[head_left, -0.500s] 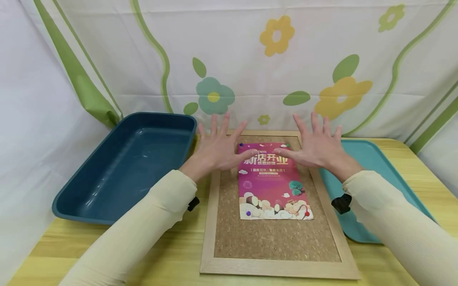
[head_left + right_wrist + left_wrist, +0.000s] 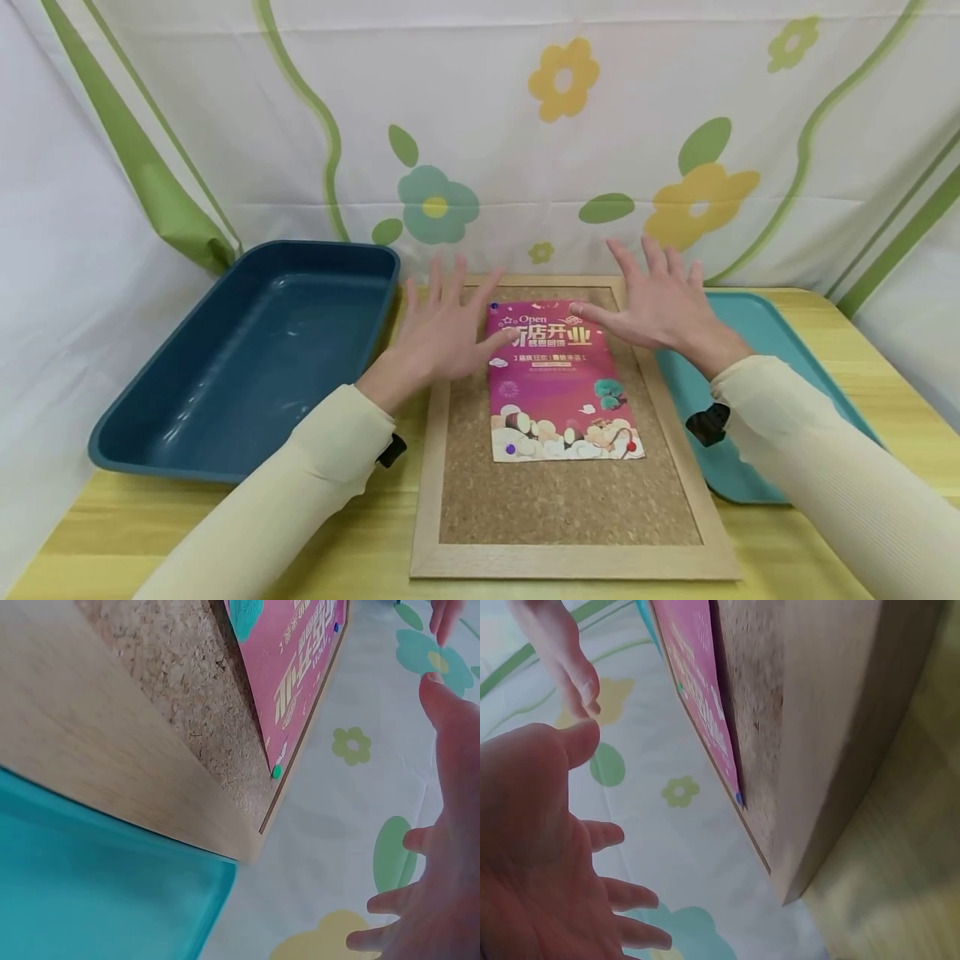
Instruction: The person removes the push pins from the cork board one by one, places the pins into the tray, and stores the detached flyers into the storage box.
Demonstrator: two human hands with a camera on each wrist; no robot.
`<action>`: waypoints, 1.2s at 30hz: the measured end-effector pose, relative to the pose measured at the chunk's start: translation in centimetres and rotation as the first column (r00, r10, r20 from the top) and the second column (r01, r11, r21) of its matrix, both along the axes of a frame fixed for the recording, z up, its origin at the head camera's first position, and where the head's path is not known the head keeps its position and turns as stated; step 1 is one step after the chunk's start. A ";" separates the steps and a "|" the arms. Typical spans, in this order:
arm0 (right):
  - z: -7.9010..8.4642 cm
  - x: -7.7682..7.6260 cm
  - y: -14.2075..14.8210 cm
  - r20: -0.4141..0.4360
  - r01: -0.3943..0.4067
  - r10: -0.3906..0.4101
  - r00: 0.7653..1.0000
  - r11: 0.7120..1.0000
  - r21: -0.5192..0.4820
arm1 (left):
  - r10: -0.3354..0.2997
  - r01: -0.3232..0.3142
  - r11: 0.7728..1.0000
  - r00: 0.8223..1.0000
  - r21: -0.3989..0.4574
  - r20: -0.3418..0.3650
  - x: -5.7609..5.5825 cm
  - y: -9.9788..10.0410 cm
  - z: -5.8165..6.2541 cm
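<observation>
A pink poster (image 2: 551,392) with Chinese lettering lies on a wood-framed cork board (image 2: 570,508). Pushpins sit at its corners: a purple pin (image 2: 510,449) and a red pin (image 2: 632,447) at the near edge, a blue pin (image 2: 739,798) and a green pin (image 2: 277,772) at the far edge. My left hand (image 2: 446,337) hovers over the board's far left side, fingers spread, holding nothing. Above the far right side is my right hand (image 2: 660,304), likewise spread and without any object. Both palms appear raised off the board in the wrist views.
A deep dark blue bin (image 2: 247,367) stands left of the board. To the right, a flat teal tray (image 2: 757,333) reaches against the board's frame, partly under my right forearm. Behind the wooden table (image 2: 352,533) hangs a white flowered curtain (image 2: 517,167).
The head view has shifted slightly, so the scene sits further left. My left hand is a little lower and nearer, and the gap between the two thumbs has widened.
</observation>
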State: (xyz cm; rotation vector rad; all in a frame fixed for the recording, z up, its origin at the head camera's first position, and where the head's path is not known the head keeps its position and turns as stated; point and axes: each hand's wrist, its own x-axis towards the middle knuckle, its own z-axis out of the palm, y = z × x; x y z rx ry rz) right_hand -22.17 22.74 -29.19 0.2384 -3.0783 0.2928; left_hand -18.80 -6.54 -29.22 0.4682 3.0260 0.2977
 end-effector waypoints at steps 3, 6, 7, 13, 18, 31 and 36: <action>0.0 -0.1 -0.1 -0.015 -0.019 0.018 1.000 0.999 -0.026 | 0.002 -0.002 1.000 1.000 -0.001 0.022 0.6 0.0 -0.4; 0.0 -0.2 -0.2 -0.026 -0.039 0.038 0.999 0.999 -0.037 | -0.008 0.009 1.000 0.999 -0.024 0.046 1.1 0.3 -0.8; 0.0 -0.2 -0.2 -0.031 -0.046 0.045 0.999 0.998 -0.040 | -0.013 0.014 1.000 0.999 -0.026 0.053 1.3 0.4 -0.9; -0.2 -0.6 -1.1 -0.013 -0.081 0.080 0.997 0.993 -0.080 | -0.048 0.053 0.997 0.995 -0.049 0.091 2.4 1.2 -2.0; -0.5 -1.1 -2.4 0.057 -0.098 0.111 0.992 0.977 -0.192 | -0.064 0.073 0.996 0.988 -0.056 0.143 3.2 1.4 -2.7; -1.7 -2.6 -5.8 0.172 -0.025 0.106 0.979 0.909 -0.415 | -0.176 0.201 0.978 0.936 -0.051 0.306 4.5 0.8 -2.3; -2.2 -3.1 -6.8 0.209 -0.014 0.132 0.969 0.874 -0.486 | -0.188 0.213 0.976 0.935 -0.051 0.299 4.5 0.7 -2.3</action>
